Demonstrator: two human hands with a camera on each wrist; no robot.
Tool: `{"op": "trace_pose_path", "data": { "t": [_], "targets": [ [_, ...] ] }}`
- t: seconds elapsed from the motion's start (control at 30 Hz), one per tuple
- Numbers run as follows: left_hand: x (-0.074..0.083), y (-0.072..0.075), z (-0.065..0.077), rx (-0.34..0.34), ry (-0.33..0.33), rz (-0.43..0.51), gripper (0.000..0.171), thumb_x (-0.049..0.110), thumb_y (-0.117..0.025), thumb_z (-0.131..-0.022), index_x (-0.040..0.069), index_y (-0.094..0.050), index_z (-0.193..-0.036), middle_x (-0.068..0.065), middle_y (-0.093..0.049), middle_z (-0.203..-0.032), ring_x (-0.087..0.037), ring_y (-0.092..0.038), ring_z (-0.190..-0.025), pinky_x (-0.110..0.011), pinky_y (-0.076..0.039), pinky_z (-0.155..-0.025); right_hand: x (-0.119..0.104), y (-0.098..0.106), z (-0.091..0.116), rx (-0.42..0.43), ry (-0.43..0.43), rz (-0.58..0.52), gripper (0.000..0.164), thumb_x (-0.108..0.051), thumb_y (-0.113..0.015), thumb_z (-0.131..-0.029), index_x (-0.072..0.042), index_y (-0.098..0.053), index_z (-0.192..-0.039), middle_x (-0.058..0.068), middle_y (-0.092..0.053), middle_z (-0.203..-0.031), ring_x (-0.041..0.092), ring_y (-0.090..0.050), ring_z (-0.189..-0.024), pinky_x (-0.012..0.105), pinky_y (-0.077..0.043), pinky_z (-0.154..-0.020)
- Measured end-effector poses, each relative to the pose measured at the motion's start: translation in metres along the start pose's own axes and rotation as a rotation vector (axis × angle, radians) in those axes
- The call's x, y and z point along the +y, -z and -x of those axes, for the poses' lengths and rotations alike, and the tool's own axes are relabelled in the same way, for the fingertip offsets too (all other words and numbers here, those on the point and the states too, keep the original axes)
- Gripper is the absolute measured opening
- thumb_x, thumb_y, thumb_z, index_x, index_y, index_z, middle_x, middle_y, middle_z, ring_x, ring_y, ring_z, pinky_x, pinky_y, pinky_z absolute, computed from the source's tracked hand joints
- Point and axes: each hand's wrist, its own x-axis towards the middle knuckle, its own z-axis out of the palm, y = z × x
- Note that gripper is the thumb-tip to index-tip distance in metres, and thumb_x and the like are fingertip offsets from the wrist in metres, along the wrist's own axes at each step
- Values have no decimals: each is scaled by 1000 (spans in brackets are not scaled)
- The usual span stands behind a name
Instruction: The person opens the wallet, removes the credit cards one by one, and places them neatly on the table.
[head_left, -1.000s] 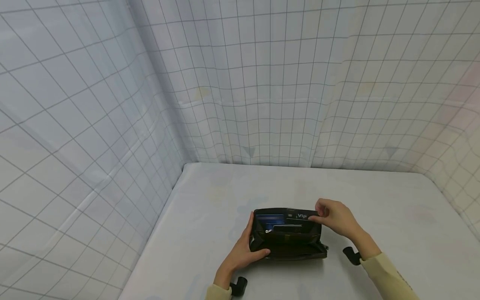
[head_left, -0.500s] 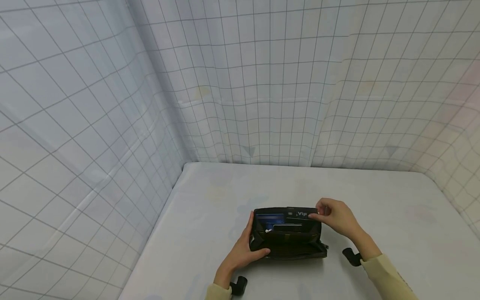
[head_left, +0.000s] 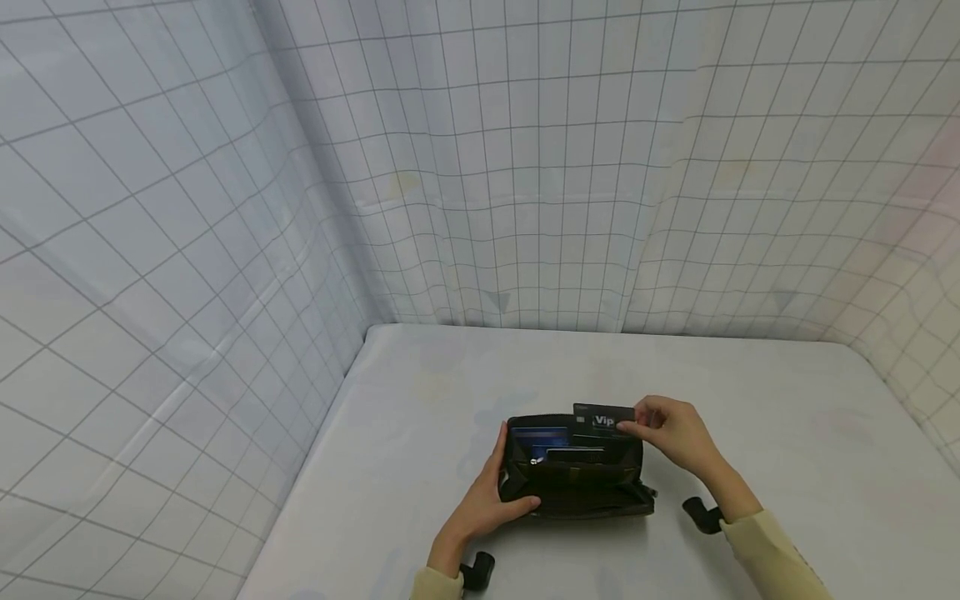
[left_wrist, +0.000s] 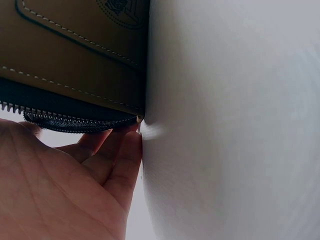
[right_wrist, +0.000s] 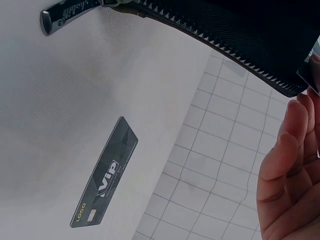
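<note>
An unzipped dark wallet [head_left: 577,510] stands gaping on the table, with a blue card [head_left: 540,437] and other cards in its slots. My left hand [head_left: 480,504] grips its left end, thumb across the near side. In the left wrist view that hand [left_wrist: 75,185] is by the zipper of the wallet's brown, white-stitched outside [left_wrist: 70,60]. My right hand [head_left: 675,433] pinches the right end of a black VIP card [head_left: 596,414], which sticks up past the wallet's far edge. In the right wrist view my fingers [right_wrist: 280,160] are at the wallet's corner, the pinched card mostly out of frame.
A second dark VIP card [right_wrist: 105,175] shows against the white tabletop in the right wrist view; I cannot make it out in the head view. A metal zipper pull [right_wrist: 70,15] hangs off the wallet. White gridded sheeting [head_left: 525,167] surrounds the white table [head_left: 420,400].
My right hand has drawn the VIP card upward, so more of it rises above the wallet's far edge. The left hand and the wallet have stayed put.
</note>
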Motion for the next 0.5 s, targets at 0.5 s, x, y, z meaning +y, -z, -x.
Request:
{"op": "trace_pose_path", "data": {
  "t": [0.5],
  "targets": [
    [3,1,1,-9,-11,13,107,31,-74,-84,33,8,-152,-3,1,-158,-36,-11,-140,-64,-23,-100,1,-4,1,45,-20,-45,17,-26,-76,-83,-16,-62,-82,-9,-52,-64,9,-45,-52,26,-35,-45]
  ]
}}
